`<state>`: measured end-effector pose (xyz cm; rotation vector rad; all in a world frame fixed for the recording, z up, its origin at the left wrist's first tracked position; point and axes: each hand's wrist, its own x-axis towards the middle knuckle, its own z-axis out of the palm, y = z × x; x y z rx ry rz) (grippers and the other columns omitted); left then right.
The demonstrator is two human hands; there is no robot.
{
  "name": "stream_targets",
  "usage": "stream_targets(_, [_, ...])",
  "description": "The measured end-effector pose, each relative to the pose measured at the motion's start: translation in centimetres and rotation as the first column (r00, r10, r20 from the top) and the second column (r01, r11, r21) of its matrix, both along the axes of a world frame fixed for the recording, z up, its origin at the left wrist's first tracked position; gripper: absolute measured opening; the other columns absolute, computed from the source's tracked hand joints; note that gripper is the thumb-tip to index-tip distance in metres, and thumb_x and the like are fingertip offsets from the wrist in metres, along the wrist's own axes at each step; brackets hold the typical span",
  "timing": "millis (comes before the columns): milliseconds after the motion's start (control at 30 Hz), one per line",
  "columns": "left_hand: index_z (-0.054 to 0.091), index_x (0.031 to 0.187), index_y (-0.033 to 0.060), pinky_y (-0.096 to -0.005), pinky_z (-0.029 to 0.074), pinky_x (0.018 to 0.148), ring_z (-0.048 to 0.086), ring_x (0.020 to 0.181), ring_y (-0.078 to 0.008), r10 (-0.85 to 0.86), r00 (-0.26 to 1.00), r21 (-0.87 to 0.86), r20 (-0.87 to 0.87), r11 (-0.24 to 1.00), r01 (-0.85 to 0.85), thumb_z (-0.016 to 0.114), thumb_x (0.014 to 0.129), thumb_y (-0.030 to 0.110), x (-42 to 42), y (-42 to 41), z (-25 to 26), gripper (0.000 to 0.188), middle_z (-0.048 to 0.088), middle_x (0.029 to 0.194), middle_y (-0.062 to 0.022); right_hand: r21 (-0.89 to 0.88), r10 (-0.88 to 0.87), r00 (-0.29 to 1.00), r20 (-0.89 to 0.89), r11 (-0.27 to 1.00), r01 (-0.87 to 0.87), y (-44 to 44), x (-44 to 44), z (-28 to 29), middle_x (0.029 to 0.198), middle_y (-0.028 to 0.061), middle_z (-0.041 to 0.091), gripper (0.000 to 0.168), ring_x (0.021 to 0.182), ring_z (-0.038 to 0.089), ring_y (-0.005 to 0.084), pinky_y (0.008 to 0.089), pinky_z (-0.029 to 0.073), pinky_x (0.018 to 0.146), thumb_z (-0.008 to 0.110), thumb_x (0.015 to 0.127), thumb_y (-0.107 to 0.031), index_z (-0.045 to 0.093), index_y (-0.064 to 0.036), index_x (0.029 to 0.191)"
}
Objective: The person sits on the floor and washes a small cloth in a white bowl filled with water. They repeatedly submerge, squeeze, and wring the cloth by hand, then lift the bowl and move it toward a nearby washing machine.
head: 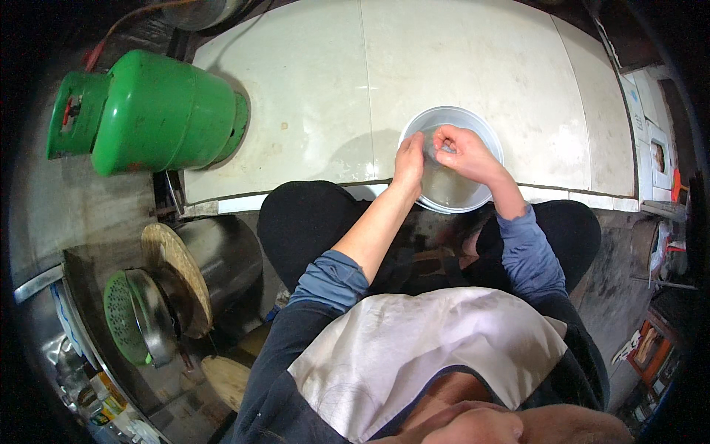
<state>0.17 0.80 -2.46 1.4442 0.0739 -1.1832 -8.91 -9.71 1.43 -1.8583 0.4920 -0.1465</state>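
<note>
A white plastic bucket (495,145) with cloudy liquid in it stands at the front of the pale tiled platform (310,89), by my knees. My left hand (410,161) is over its left side, fingers together, palm turned inward. My right hand (463,151) is bent over the middle of the bucket, thumb and fingertips brought close together. A small greyish thing (430,145) shows between the two hands; what it is, and which hand bears it, I cannot tell. Part of the liquid is hidden by my hands.
A green gas cylinder (166,114) lies towards the left of the platform in this view. Below left are a large metal pot (230,266), a round wooden board (175,277), a green colander (119,316) and a metal sieve (152,322). Various household items line the right edge.
</note>
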Motion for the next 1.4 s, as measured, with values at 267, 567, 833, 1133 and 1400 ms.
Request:
stream_targets(267, [0.045,0.106,-0.0005,-0.0331,0.048,0.065,0.054,0.083,-0.0183,-0.070,0.940,-0.314,-0.333,0.949,-0.041,0.045,0.087,0.020,-0.7,0.1,0.0,0.028,0.053,0.095,-0.0116,0.040,0.023,0.996,0.081,0.999,-0.027,3.9,-0.6,6.1,0.069,0.0063,0.051,0.010,0.065,0.052,0.0141,0.0276,0.042,0.058,0.056,0.074,-0.008,0.049,-0.003,0.078])
stream_targets(567, [0.028,0.125,-0.0019,-0.0400,0.044,0.079,0.050,0.098,-0.0252,-0.037,0.945,-0.162,-0.326,0.987,-0.017,0.049,0.084,0.025,-0.8,0.2,-0.3,0.053,0.048,0.109,-0.0174,-0.387,-0.261,0.923,0.281,0.850,0.358,6.3,-0.4,2.1,0.072,0.0136,0.058,0.011,0.062,0.057,0.0320,0.0382,0.045,0.054,0.055,0.078,-0.017,0.053,-0.006,0.078])
stream_targets(833, [0.036,0.118,0.0006,-0.0407,0.046,0.076,0.051,0.095,-0.0243,0.005,0.978,0.012,-0.210,1.000,-0.003,0.045,0.088,0.027,-2.1,-0.3,1.2,0.041,0.047,0.111,-0.0150,-0.432,-0.465,0.878,0.113,0.773,0.465,2.3,-0.7,-2.4,0.070,0.0158,0.058,0.020,0.065,0.056,0.0338,0.0398,0.045,0.057,0.052,0.082,-0.023,0.053,-0.004,0.077])
stream_targets(1133, [0.041,0.120,0.0054,-0.0290,0.041,0.072,0.044,0.094,-0.0152,-0.055,0.996,-0.076,-0.063,0.996,0.051,0.057,0.081,0.023,-1.3,-0.2,1.7,0.045,0.046,0.107,-0.0058,-0.549,-0.429,0.775,-0.464,0.826,0.128,-1.2,-4.3,-11.7,0.084,0.0219,0.058,0.023,0.085,0.057,0.0333,0.0432,0.044,0.075,0.047,0.084,-0.025,0.058,-0.006,0.090])
stream_targets(1400, [0.050,0.109,0.0051,-0.0274,0.041,0.070,0.047,0.089,-0.0123,-0.113,0.992,-0.118,-0.060,0.988,0.105,0.053,0.084,0.023,-1.1,-0.3,1.5,0.030,0.049,0.102,-0.0028,-0.274,-0.023,0.791,-0.612,0.944,-0.185,0.8,-4.4,-13.7,0.101,0.0132,0.059,0.039,0.094,0.056,0.0291,0.0367,0.044,0.082,0.065,0.068,-0.015,0.056,-0.014,0.107])
